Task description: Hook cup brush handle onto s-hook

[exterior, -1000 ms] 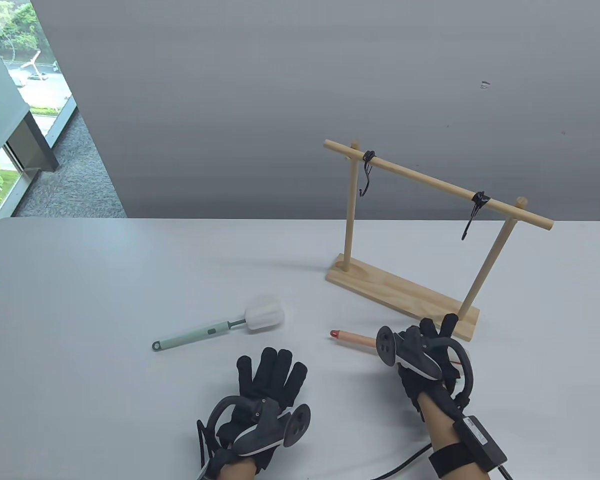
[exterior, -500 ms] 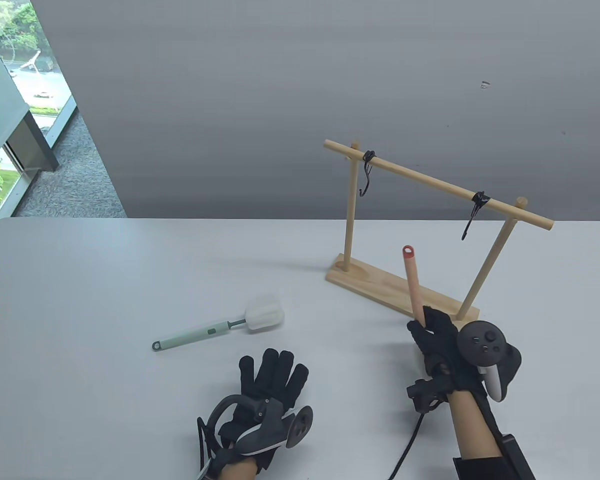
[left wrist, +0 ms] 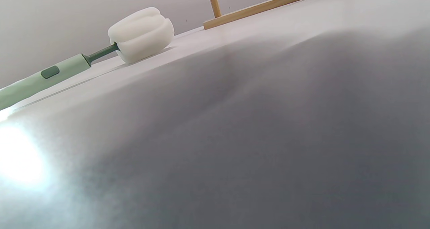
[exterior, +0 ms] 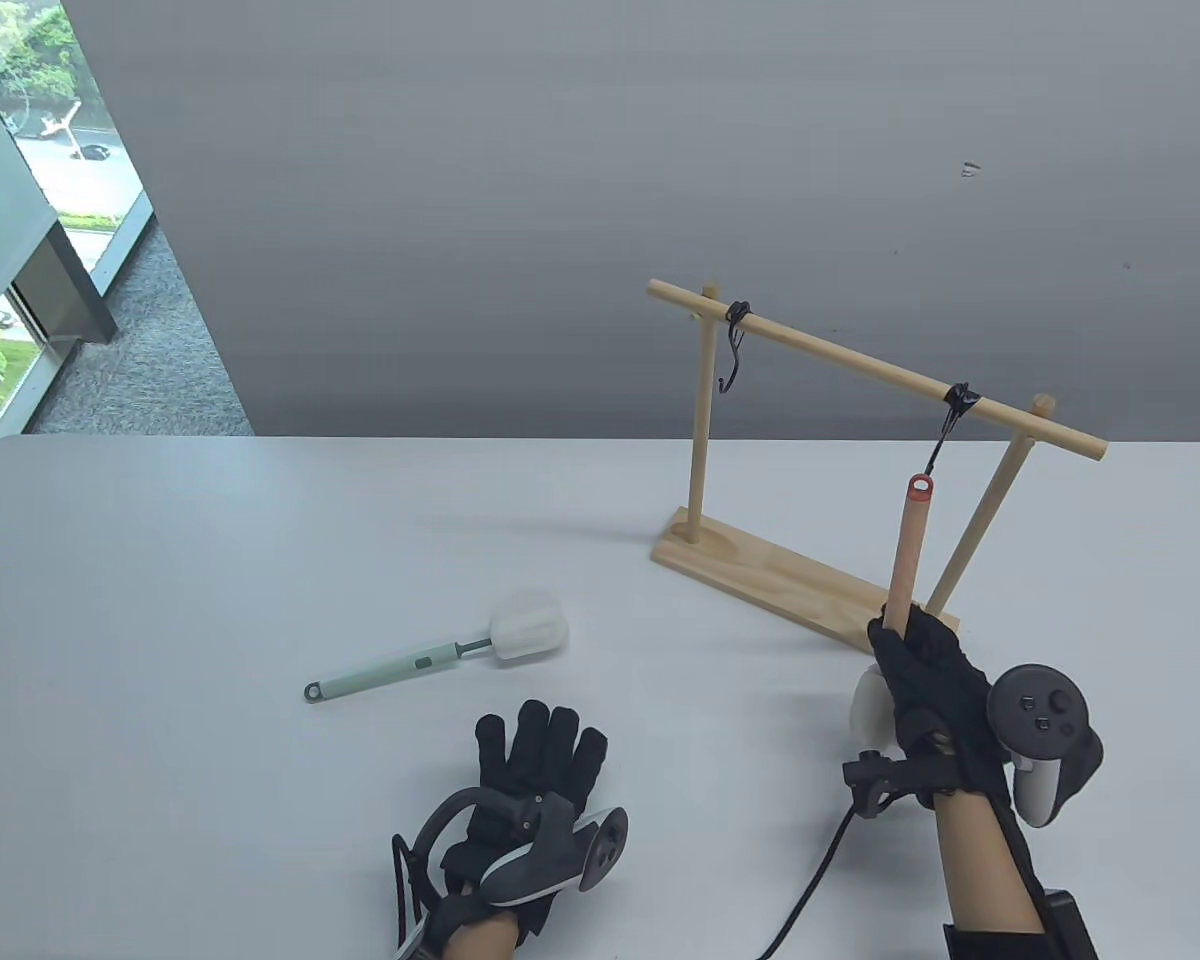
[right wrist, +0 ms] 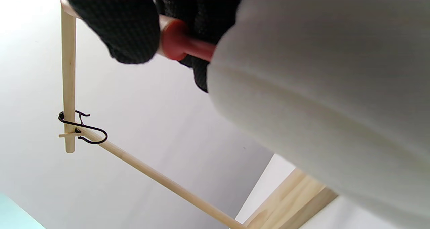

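My right hand [exterior: 915, 655] grips the wooden handle of a cup brush [exterior: 903, 560] and holds it upright. Its red hanging loop [exterior: 920, 487] is at the lower tip of the right black s-hook [exterior: 945, 430] on the wooden rack's bar [exterior: 860, 365]. I cannot tell whether the loop is on the hook. The white sponge head [exterior: 868, 705] hangs below my hand; in the right wrist view it [right wrist: 319, 104] fills the frame under my fingers [right wrist: 111, 24]. My left hand [exterior: 540, 750] rests flat and empty on the table.
A second cup brush with a green handle [exterior: 390, 672] and white sponge [exterior: 530, 625] lies left of centre, also in the left wrist view [left wrist: 141, 34]. A second s-hook [exterior: 732, 345] hangs at the rack's left end. The rack base [exterior: 760, 575] stands at the back right.
My right hand picked the wooden-handled brush off the table, turned it upright and carried it right and up to the right s-hook. The left hand has barely moved.
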Demonstrator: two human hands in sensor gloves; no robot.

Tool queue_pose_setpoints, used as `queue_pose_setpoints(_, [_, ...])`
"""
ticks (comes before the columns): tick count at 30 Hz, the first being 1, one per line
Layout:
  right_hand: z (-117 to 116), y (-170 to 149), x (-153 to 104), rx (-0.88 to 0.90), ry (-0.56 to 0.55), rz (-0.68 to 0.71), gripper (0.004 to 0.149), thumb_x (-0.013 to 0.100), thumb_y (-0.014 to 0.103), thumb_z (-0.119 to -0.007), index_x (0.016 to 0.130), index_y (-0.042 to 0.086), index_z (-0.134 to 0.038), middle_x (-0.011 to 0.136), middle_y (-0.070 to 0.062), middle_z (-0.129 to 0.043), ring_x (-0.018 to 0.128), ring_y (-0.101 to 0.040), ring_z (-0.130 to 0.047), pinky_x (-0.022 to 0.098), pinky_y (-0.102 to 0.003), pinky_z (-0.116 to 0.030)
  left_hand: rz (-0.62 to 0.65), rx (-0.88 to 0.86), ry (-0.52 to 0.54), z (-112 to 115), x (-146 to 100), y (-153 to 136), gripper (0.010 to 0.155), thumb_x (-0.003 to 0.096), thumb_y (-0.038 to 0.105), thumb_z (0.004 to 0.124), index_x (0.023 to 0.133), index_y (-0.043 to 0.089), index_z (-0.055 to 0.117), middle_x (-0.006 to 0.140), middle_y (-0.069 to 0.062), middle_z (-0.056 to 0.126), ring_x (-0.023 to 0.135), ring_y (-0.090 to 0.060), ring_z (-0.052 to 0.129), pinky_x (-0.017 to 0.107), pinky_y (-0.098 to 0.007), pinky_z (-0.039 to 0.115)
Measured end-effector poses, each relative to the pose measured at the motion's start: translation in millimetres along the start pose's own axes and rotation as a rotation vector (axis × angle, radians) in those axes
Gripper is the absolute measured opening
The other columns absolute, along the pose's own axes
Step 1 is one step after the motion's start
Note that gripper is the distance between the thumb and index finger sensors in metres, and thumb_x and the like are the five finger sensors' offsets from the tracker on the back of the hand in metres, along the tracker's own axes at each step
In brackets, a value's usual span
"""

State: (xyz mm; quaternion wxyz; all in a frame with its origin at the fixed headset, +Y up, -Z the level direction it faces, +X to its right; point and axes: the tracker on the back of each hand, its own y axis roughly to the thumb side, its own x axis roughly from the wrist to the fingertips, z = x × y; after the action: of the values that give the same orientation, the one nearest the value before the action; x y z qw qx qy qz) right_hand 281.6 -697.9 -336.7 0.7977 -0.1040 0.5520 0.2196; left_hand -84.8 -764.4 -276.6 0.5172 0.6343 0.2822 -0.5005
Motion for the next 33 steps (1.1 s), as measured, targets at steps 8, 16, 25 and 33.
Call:
queue_pose_setpoints(8, [3,11,-4,-0.018,-0.027,0.024,0.052,0.049,0.037,-0.076,0.09,0.005,-0.073,0.077,-0.017,-0.089,0.079,-0.04,-0.086,0.056,-0.076,-0.025,0.002,0.01,-0.018,-2,0,1,0.079,0.0472,0.064,0.052,0.112,0.028,0.024,0.121,-0.01,0.03,0.115,-0.041,0.033,0.074,-0.071,0.027])
queue_pose_setpoints(16, [4,16,-5,-0.026,-0.057,0.016,0.051,0.049,0.038,-0.076,0.087,0.004,-0.076,0.072,-0.016,-0.092,0.075,-0.039,-0.089,0.056,-0.075,-0.027,0.001,0.017,-0.031,-2,0,1,0.079,0.0473,0.064,0.052,0.112,0.028,0.024,0.121,-0.01,0.032,0.114,-0.041,0.034,0.074,-0.071,0.028])
queue_pose_setpoints(25, [6,13,-5,-0.023,-0.049,-0.002,0.051,0.049,0.039,-0.076,0.086,0.003,-0.078,0.068,-0.016,-0.093,0.073,-0.038,-0.09,0.057,-0.074,-0.028,0.001,0.023,-0.039,-3,-1,2,0.079,0.0472,0.064,0.052,0.112,0.028,0.025,0.121,-0.01,0.034,0.114,-0.041,0.035,0.073,-0.071,0.029])
queue_pose_setpoints(33, [7,13,-5,-0.014,-0.049,-0.009,0.051,0.049,0.04,-0.076,0.085,0.003,-0.078,0.067,-0.016,-0.094,0.073,-0.038,-0.091,0.057,-0.074,-0.029,0.001,0.023,-0.04,-3,-1,2,0.078,0.0472,0.064,0.052,0.112,0.028,0.026,0.121,-0.01,0.035,0.114,-0.041,0.037,0.073,-0.071,0.029])
